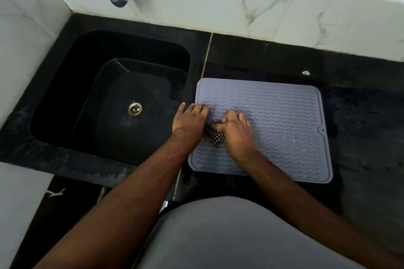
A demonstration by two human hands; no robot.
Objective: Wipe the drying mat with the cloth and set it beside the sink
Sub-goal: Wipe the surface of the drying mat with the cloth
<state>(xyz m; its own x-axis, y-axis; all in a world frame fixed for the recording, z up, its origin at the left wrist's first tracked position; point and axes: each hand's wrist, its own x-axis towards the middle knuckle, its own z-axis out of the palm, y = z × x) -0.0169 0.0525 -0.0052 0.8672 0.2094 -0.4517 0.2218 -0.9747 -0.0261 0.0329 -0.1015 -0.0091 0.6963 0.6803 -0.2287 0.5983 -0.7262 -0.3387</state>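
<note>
The right hand (237, 131) is curling its grip round the bunched checked cloth (215, 133) on the drying mat (284, 120). The left hand (190, 119) is pressing flat-fingered on the mat's left edge, just beside the sink (65, 85). The mat is lying on the dark worktop (367, 116). If the left hand lifts, the mat could probably skid sinkward; the small wad may also miss the far corners.

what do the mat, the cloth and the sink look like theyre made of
Drying mat: probably silicone or soft rubber, matte pale lavender-grey, with moulded wavy ridges, a raised rim and rounded corners.
Cloth: woven fabric with a small black-and-white check, bunched under the right hand.
Sink: black with a dull sheen, maybe stone or composite; I cannot tell which.
</note>
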